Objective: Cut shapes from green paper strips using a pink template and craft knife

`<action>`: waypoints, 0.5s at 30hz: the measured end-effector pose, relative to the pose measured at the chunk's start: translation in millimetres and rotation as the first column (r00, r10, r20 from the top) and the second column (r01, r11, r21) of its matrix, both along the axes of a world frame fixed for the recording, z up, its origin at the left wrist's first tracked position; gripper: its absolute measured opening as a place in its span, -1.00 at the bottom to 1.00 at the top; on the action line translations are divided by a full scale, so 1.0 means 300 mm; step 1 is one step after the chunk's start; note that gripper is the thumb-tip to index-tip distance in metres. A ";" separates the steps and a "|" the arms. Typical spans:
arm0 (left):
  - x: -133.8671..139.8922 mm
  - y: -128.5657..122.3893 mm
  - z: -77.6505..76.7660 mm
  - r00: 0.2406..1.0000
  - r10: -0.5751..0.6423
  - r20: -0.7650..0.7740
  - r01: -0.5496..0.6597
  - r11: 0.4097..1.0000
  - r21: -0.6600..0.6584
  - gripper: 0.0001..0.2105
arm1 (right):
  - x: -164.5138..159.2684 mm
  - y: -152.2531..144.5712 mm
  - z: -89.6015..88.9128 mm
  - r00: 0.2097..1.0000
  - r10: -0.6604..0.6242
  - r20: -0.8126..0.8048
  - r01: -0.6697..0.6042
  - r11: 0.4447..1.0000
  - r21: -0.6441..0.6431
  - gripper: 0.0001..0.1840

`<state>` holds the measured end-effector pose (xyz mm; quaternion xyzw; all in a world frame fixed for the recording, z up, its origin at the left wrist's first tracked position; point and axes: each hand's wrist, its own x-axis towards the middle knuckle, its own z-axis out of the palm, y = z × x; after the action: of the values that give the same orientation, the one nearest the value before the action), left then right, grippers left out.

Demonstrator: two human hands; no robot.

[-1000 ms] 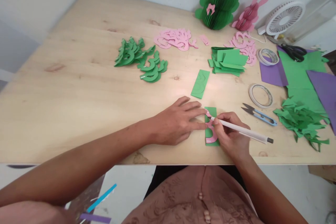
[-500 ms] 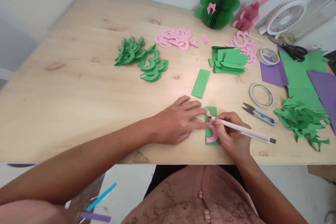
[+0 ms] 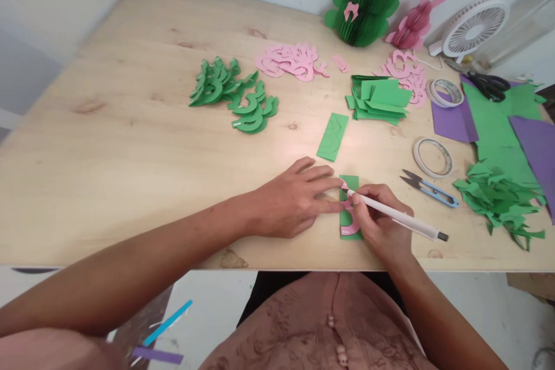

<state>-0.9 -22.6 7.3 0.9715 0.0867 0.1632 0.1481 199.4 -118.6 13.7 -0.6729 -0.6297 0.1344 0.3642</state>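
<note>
Near the table's front edge lies a green paper strip (image 3: 346,219) with a curvy pink paper template (image 3: 350,227) on top of it. My left hand (image 3: 295,199) rests flat with fingers spread, two fingertips pressing on the template's left side. In my right hand (image 3: 385,219) is a white pen (image 3: 396,215), its tip touching the template's edge near the top of the strip. Just beyond lies another green strip (image 3: 332,137) bearing a drawn curvy outline. My right fingers cover part of the template.
Behind are piles of green cutouts (image 3: 217,84), pink cutouts (image 3: 290,62) and green rectangles (image 3: 379,98). To the right lie thread snips (image 3: 429,188), a tape roll (image 3: 432,157), green scraps (image 3: 500,199) and black-handled scissors (image 3: 489,85). Paper rabbits (image 3: 368,3) and a fan (image 3: 474,29) stand at the back.
The pen and my right hand have shifted slightly left along the template's edge. My left hand stays in place on the template.
</note>
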 end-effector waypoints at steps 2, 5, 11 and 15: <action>0.001 0.001 0.002 1.000 0.001 0.001 -0.001 1.000 -0.002 -0.59 | 0.000 -0.003 -0.002 1.000 0.001 0.010 -0.001 1.000 0.013 -0.96; 0.001 0.002 0.003 1.000 -0.001 0.001 0.001 1.000 -0.004 -0.58 | -0.002 -0.005 0.000 0.999 0.006 0.040 -0.007 0.999 0.037 -0.96; 0.000 -0.001 0.002 1.000 -0.006 0.004 0.006 1.000 -0.003 -0.56 | -0.011 -0.005 0.011 0.990 -0.013 0.140 0.001 0.996 0.089 -0.93; 0.000 0.000 -0.001 1.000 -0.004 0.003 0.004 1.000 -0.005 -0.55 | -0.012 -0.005 0.014 0.984 -0.012 0.176 -0.008 0.993 0.114 -0.92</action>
<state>-0.9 -22.5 7.1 0.9711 0.0850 0.1643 0.1508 195.8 -120.1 18.0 -0.6609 -0.6654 0.0378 0.3451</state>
